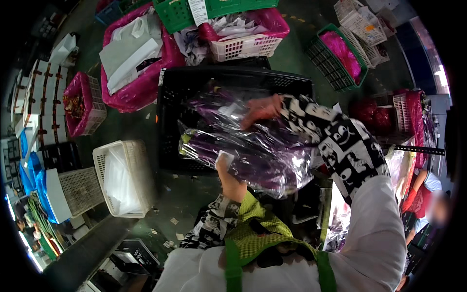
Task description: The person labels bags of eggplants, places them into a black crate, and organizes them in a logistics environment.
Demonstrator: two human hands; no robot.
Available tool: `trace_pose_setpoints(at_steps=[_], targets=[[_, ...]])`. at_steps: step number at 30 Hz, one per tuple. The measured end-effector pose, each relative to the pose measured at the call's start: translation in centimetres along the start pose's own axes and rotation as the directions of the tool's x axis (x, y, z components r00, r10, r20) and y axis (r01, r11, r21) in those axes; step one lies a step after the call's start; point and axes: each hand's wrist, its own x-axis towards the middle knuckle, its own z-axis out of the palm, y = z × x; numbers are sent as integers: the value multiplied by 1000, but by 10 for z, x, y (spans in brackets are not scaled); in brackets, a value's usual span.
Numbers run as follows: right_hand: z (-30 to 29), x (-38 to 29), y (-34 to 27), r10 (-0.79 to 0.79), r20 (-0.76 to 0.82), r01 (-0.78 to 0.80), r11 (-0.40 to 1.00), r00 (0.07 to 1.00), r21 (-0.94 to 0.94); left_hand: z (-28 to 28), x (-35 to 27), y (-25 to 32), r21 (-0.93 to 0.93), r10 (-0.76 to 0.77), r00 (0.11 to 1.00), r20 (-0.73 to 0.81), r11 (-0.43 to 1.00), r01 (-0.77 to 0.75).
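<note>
Clear plastic bags of purple eggplants lie in and over a black plastic crate (237,75). My left hand (232,184) grips the near side of one bagged bunch of eggplants (262,166), its thumb by a small white label (225,159). This bunch hangs over the crate's near rim, with a green stem end at its left. Farther in, my right hand (261,109) is over another bagged bunch (215,106), fingers bent downward and blurred. Whether those fingers grip the plastic cannot be made out.
Pink-lined baskets (127,93) and a green crate (219,9) stand beyond the black crate. At left is a cream basket (140,179) with clear plastic bags. Another green crate (337,62) sits at far right. A person in red (419,193) works at the right edge.
</note>
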Motion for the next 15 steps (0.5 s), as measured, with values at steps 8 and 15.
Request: trace_pose_setpoints(at_steps=[8,15], targets=[[-20,107,-72,79,-600,-452,738,796,-502,-80,175,-6,204,343,789,-510,939,-276],[70,0,-61,69,-798,-374,905,599,-202,-163,216,-11,42,-190,791,-582,964,262]])
